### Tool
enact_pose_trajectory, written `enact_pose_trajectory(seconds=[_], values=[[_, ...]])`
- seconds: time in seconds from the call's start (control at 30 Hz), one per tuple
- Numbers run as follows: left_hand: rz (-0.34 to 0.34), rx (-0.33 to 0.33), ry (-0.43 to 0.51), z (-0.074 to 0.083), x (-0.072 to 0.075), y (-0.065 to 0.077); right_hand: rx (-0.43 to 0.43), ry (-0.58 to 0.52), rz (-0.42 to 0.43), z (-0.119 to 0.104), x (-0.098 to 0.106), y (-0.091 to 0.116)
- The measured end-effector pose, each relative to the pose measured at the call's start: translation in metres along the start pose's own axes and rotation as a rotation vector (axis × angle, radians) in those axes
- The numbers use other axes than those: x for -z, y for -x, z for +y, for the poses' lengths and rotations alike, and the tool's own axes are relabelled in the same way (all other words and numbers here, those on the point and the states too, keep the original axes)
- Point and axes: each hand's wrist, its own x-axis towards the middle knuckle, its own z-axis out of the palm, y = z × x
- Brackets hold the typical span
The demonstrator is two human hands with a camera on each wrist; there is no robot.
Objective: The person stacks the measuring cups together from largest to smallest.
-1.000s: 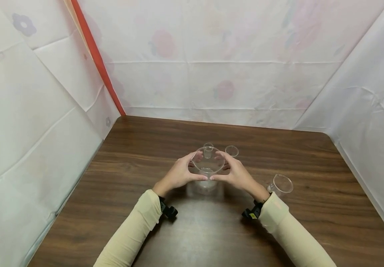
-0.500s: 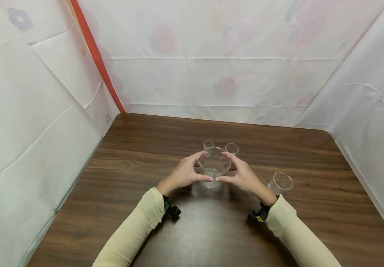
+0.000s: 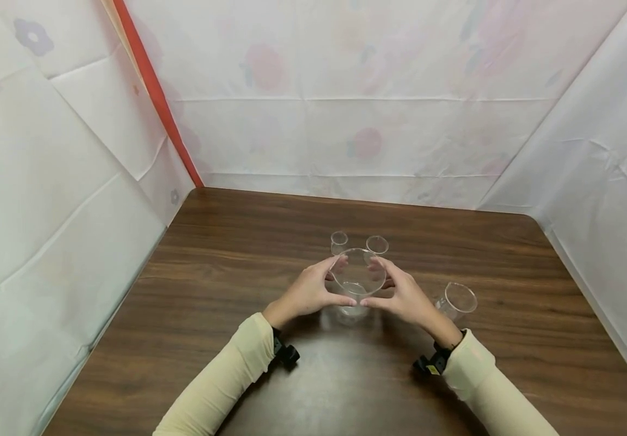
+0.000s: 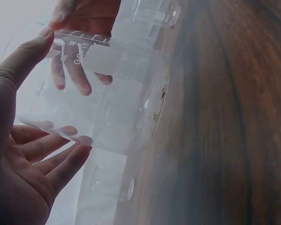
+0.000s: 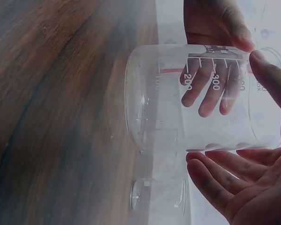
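Observation:
A large clear glass beaker [image 3: 358, 275] with white graduation marks stands upright between both hands at the middle of the table. My left hand [image 3: 309, 292] holds its left side, and my right hand [image 3: 407, 297] grips the right side. Both thumbs meet at the near side, with the fingers spread around the far wall. In the right wrist view the beaker [image 5: 154, 98] shows its scale, and its base is right at the wood surface. Through the glass in the left wrist view, the beaker [image 4: 131, 93] lets the right hand's fingers show.
Behind the held beaker stand a small beaker [image 3: 339, 243] and a slightly larger one [image 3: 377, 244]. Another beaker [image 3: 457, 300] sits right of the right wrist. Pale printed sheets [image 3: 313, 133] hang along the brown wooden table's [image 3: 226, 242] back and sides.
Both hands have shifted the large beaker to the right and, lately, a little toward the person. The small beaker behind now shows clear of its rim. The other beakers have stayed put.

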Motion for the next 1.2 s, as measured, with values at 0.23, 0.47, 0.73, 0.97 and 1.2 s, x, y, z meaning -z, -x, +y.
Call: enact_pose_trajectory(seconds=[0.23, 0.47, 0.73, 0.97, 1.2], values=[[-0.010, -0.006, -0.002, 0.000, -0.010, 0.001, 0.012, 0.042, 0.002, 0.005, 0.001, 0.008], [0.006, -0.002, 0.001, 0.000, -0.014, 0.003, 0.009, 0.035, -0.003, 0.008, 0.000, 0.011], [-0.018, 0.036, 0.001, 0.000, -0.018, 0.008, 0.009, 0.049, -0.014, 0.011, -0.006, 0.019], [-0.031, 0.050, -0.042, 0.002, -0.016, 0.006, 0.017, 0.028, -0.007, 0.009, -0.005, 0.019], [-0.044, 0.025, -0.034, 0.002, -0.015, 0.004, 0.002, 0.040, -0.009, 0.010, -0.006, 0.019]])
